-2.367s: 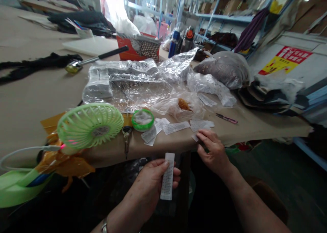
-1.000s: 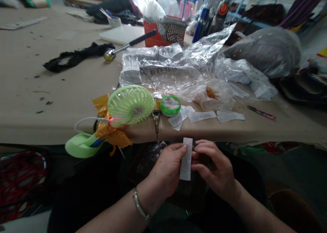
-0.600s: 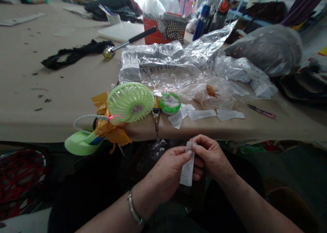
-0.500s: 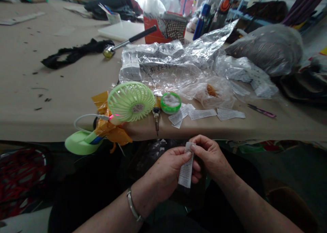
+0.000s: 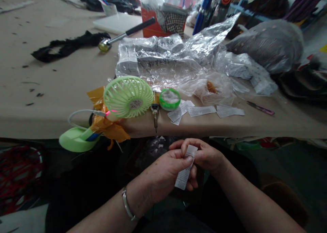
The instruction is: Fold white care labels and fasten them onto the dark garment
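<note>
Below the table's front edge, both hands meet on one narrow white printed label strip [image 5: 184,171]. My left hand [image 5: 163,171] pinches its upper part between thumb and forefinger, and the strip hangs down and tilts left. My right hand [image 5: 206,154] is closed on the strip's top end, which is bent over. Several more white labels [image 5: 201,111] lie on the table near the edge, beyond my hands.
A light green desk fan [image 5: 127,97] stands at the beige table's [image 5: 51,90] front edge beside a small green-rimmed dish [image 5: 169,99]. Behind lie crumpled clear plastic bags [image 5: 163,66], a hammer [image 5: 125,34], black fabric [image 5: 66,47] and small snips [image 5: 260,108] at right.
My right hand left the labels on the table and joined my left hand on the strip. The strip's top end has been bent over and it now tilts left.
</note>
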`<state>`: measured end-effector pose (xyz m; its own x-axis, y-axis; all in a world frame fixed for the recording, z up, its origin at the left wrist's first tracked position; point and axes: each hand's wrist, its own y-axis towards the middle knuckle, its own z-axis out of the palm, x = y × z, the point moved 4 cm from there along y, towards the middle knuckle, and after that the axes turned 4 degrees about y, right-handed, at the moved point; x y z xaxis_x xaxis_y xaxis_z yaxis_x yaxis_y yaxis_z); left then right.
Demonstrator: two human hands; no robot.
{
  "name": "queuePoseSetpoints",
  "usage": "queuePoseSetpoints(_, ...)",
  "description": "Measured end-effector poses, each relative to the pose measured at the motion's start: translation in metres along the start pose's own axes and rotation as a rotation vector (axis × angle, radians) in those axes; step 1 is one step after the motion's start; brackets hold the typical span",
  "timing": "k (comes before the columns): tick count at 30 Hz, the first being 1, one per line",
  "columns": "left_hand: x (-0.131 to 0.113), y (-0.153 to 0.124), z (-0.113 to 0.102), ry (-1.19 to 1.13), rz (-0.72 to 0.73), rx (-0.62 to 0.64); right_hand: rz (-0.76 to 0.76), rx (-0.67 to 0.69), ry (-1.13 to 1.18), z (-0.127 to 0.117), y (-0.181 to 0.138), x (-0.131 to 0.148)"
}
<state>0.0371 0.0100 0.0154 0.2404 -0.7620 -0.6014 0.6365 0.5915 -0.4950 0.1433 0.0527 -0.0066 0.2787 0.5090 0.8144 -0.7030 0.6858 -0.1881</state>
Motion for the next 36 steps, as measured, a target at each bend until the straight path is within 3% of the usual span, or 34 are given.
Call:
queuePoseSetpoints(5,0.000,0.003,-0.006,0.009,0.056,-0.027,-0.053,-0.116,-0.131,0.001,-0.005,0.000)
queuePoseSetpoints(10,-0.003,0.001,-0.011,-0.044,0.092,-0.084,-0.362,-0.374,-0.828,0.010,-0.021,0.024)
queuePoseSetpoints(13,-0.003,0.000,-0.012,-0.062,0.094,-0.104,-0.487,-0.386,-1.141,0.019,-0.026,0.029)
queuePoseSetpoints(16,-0.003,0.000,-0.013,-0.064,0.093,-0.120,-0.523,-0.373,-1.257,0.024,-0.025,0.026)
queuePoseSetpoints(19,-0.003,-0.001,-0.014,-0.070,0.103,-0.117,-0.507,-0.414,-1.198,0.024,-0.022,0.024)
queuePoseSetpoints(24,-0.004,-0.006,-0.018,-0.053,0.144,-0.168,-0.290,-0.519,-0.766,0.020,-0.013,0.018)
queuePoseSetpoints(29,-0.007,-0.012,-0.021,0.033,0.206,-0.222,-0.143,-0.471,-0.417,0.028,0.006,0.011)
queuePoseSetpoints(33,-0.013,-0.020,-0.025,0.146,0.255,-0.309,-0.128,-0.453,-0.376,0.036,0.017,0.010)
queuePoseSetpoints(36,-0.020,-0.026,-0.033,0.253,0.377,-0.390,-0.170,-0.444,-0.451,0.043,0.024,0.014)
